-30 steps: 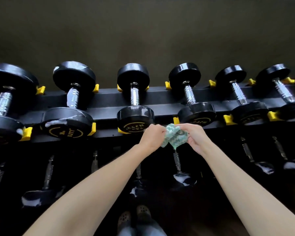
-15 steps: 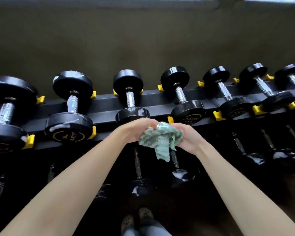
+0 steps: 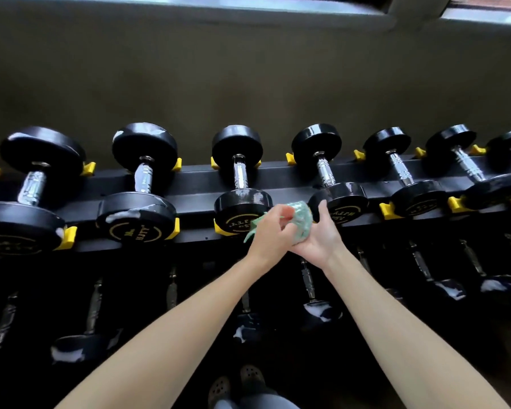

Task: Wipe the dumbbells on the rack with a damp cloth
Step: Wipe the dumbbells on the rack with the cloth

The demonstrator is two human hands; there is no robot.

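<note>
A bunched green-and-white cloth [image 3: 301, 219] sits between my two hands in front of the rack's top row. My left hand [image 3: 273, 231] pinches its left side, with a corner hanging out below the fingers. My right hand [image 3: 317, 234] cups and grips the cloth from the right, thumb up. Several black dumbbells with chrome handles lie on the black rack [image 3: 195, 199]. Just behind my hands are the middle dumbbell [image 3: 239, 199] and the one to its right [image 3: 334, 190]. A dumbbell further left [image 3: 139, 208] carries white smears.
Yellow cradles [image 3: 67, 237] hold each dumbbell head. A lower row of dumbbells [image 3: 316, 302] lies in shadow under my arms, some with white patches. A dark wall rises behind the rack, with a window ledge on top. My shoes [image 3: 236, 385] show at the bottom.
My hands have pressed closer together and gathered the hanging cloth into a tighter bunch. The view has tilted upward, so the rack sits lower in the frame.
</note>
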